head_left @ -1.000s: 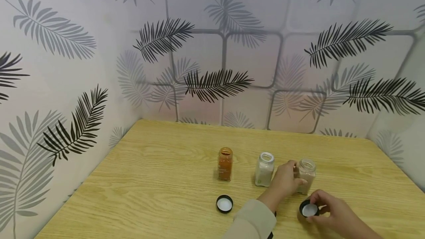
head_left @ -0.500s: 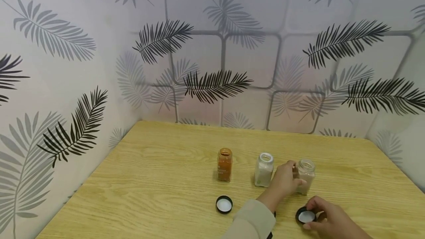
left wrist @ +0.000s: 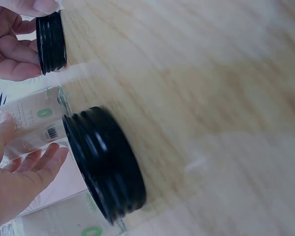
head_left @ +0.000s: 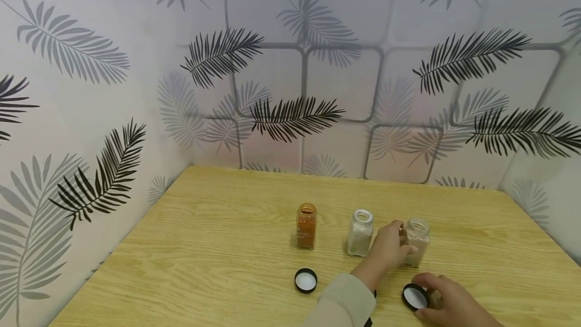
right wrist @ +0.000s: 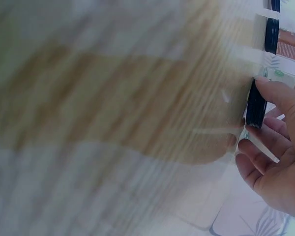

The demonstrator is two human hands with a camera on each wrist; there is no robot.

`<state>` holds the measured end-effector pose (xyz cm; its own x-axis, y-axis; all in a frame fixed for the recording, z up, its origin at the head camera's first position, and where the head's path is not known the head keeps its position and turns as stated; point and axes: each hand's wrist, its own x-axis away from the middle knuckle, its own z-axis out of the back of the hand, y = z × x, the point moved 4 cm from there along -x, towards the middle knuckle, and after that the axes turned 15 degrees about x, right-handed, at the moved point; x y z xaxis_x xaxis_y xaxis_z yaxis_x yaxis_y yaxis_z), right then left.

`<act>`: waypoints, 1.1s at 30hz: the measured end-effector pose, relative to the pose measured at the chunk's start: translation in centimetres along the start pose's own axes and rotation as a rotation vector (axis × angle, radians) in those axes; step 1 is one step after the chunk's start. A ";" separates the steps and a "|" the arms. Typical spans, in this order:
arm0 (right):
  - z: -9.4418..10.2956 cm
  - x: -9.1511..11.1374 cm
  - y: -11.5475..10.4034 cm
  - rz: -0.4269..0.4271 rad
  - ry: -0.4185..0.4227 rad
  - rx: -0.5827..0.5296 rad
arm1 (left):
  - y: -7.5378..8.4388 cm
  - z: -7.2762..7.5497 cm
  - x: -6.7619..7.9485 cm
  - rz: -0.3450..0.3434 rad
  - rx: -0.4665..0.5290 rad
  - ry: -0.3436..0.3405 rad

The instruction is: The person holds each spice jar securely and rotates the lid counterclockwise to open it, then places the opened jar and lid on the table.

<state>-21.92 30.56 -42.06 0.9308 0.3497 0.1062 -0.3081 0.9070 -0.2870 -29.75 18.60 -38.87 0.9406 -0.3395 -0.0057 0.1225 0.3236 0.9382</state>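
Observation:
My left hand (head_left: 386, 249) holds the rightmost open glass jar (head_left: 418, 243) of pale beige powder, thumb in front and fingers behind. It stands upright on the table. Near the table's front right, my right hand (head_left: 449, 299) pinches a black lid (head_left: 415, 296) by its rim. This lid lies with its white inside up and, in the right wrist view, the lid (right wrist: 256, 105) shows edge-on between thumb and fingers. Another black lid (left wrist: 105, 164) is large in the left wrist view, apart from the left hand's fingers.
An open glass jar (head_left: 360, 236) of whitish powder stands left of my left hand. Farther left is an open jar (head_left: 306, 228) of orange-red powder, with a black lid (head_left: 306, 281) upturned before it. A patterned wall (head_left: 336, 85) borders the wooden table (head_left: 218, 246).
My right hand has moved the black lid slightly left and toward the table's front, and its white inside now faces up. The left hand stays on its jar.

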 end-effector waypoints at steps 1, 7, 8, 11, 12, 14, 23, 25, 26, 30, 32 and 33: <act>0.0 0.0 0.0 0.000 0.001 0.015 | 0.0 0.0 0.0 0.003 0.004 -0.002; -0.1 -0.2 0.0 0.043 0.013 0.063 | -0.2 0.1 0.1 -0.007 0.004 -0.001; -0.1 -0.3 -0.1 0.046 0.012 0.064 | -0.3 0.1 0.1 -0.017 -0.005 0.001; 0.0 -0.5 -0.1 0.054 0.008 0.057 | -0.4 0.3 0.1 -0.030 -0.027 0.005; 0.0 -0.6 -0.1 0.061 0.007 0.055 | -0.4 0.4 0.1 -0.033 -0.038 0.005; 0.1 -0.6 -0.1 0.069 0.003 0.047 | -0.3 0.5 0.1 -0.037 -0.058 0.003; 0.9 -0.2 0.1 0.063 0.021 -0.056 | -0.4 0.6 1.1 -0.005 -0.067 -0.042; 1.3 0.0 0.3 0.032 0.056 -0.040 | -0.3 0.5 1.4 -0.008 -0.087 -0.044; 1.5 0.1 0.4 0.011 0.075 -0.029 | -0.4 0.5 1.5 -0.008 -0.104 -0.046; 2.2 0.7 0.8 -0.031 0.198 0.059 | -0.6 0.3 2.1 0.004 -0.217 -0.055; 2.7 1.0 0.9 -0.035 0.307 0.120 | -0.7 0.2 2.4 0.015 -0.266 -0.075; 2.9 1.1 1.0 -0.024 0.374 0.154 | -0.8 0.2 2.6 0.008 -0.298 -0.089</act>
<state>-21.77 32.50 -39.47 0.9368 0.2443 -0.2506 -0.2846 0.9484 -0.1395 -27.48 17.29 -39.52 0.9122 -0.4073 0.0438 0.2151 0.5671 0.7950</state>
